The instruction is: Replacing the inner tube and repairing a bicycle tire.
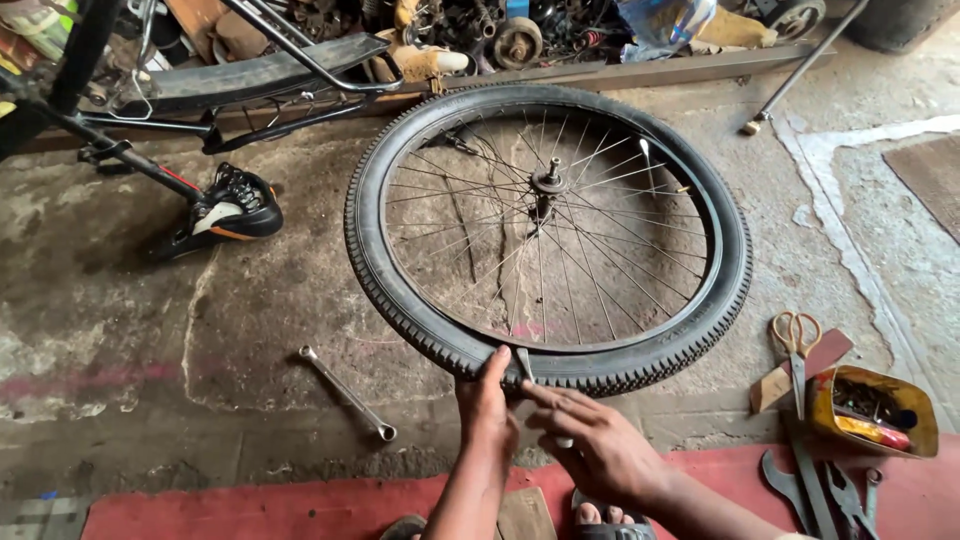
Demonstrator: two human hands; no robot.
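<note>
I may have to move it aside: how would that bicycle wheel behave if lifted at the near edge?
The bicycle wheel lies flat on the concrete floor, so it shouldn't roll. Rim and spokes suggest stiffness. Stood upright, it likely rolls or tips.

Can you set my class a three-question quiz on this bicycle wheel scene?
1. True or false: the wheel lies flat on the floor.
2. Which tool lies left of the hands? A scissors, B spanner, C hammer.
3. What part does the left hand touch?

Key: 1 true. 2 B, the spanner; the scissors lie to the right. 3 the tyre, where the right hand holds a metal lever at the rim.
</note>
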